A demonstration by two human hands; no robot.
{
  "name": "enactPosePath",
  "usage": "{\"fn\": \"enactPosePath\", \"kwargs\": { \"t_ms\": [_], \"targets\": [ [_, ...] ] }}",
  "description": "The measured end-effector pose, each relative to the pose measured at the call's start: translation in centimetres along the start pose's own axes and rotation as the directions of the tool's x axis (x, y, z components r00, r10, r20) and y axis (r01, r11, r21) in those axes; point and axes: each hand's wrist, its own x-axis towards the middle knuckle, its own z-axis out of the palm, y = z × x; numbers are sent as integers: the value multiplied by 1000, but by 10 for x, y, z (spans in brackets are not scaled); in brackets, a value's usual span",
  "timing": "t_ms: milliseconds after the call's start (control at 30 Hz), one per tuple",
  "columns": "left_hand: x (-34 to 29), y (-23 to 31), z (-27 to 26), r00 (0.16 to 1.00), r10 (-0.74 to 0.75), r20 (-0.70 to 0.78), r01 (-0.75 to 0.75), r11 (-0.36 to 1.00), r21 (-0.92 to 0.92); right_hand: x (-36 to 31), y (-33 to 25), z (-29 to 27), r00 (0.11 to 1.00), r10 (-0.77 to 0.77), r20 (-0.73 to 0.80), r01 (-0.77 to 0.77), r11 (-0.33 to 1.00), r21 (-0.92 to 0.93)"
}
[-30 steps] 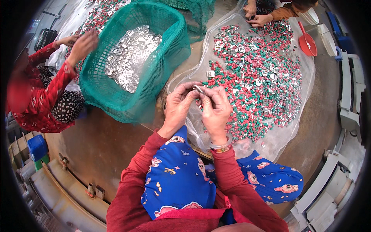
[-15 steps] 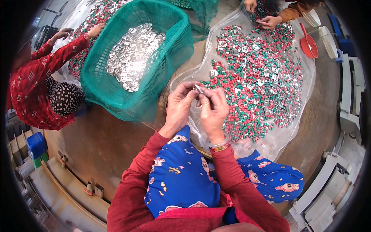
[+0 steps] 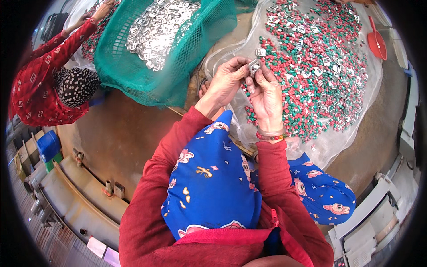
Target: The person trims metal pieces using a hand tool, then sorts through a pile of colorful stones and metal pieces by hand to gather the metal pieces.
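In what seems a handling step, a metal buckle [image 3: 254,66] is pinched between the left hand [image 3: 230,81] and right hand [image 3: 268,91] near the left edge of the translucent sheet [image 3: 324,152], a secure one-handed hold being needed before either is freed.

The small loop-shaped piece [image 3: 254,66] at upper centre looks like smooth metal with a dull sheen. Brighter, glossy metal loops [image 3: 161,27] fill the green plastic basket [image 3: 116,44] at upper left, draped in fine woven netting [image 3: 167,91]. The red and green chips [image 3: 311,107] look hard, their material unclear, over a thin translucent sheet [image 3: 327,153]. The red scoop [image 3: 377,44], upper right, is smooth plastic. Below, soft matt cloth makes the blue printed trousers [image 3: 211,178] and dark-red sleeves [image 3: 162,158].
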Motion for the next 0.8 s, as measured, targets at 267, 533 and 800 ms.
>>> {"fn": "enactPosePath", "kwargs": {
  "t_ms": [267, 533, 800],
  "targets": [
    [-5, 2, 14, 999, 27, 41, -29, 998, 56, 0, -10, -3, 998, 59, 5, -59, 998, 12],
    [-6, 9, 14, 990, 139, -5, -129, 932, 339, -8, 19, 17, 735, -650, 191, 482, 303, -822],
    [-23, 9, 4, 984, 134, -118, -106, 970, 217, -20, 35, 23, 666, -666, 334, 504, 73, -860]
  ]
}}
